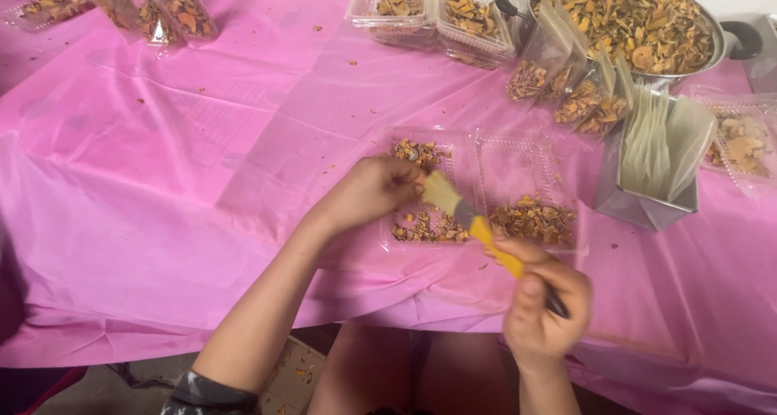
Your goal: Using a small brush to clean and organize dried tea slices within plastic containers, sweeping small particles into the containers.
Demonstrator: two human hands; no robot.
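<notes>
At ten o'clock, small clear bags of dried orange-brown chips (170,12) lie on the shiny pink plastic table cover (162,180). In the middle, the left hand (368,192) is curled over something small above the open clear plastic clamshell box (477,184). I cannot tell what it pinches, but it sits right at the bristles, likely so the crumbs fall back into the box. At five o'clock, the right hand (541,310) is wrapped tight around the paintbrush with a yellow handle and pale bristles (473,221), tipped up toward eleven o'clock to meet the left hand. At one o'clock stands a big metal pot heaped with dried chips (627,18). Below it, at three o'clock, a square metal tin holds empty clear bags (655,152) upright, easy to grab.
</notes>
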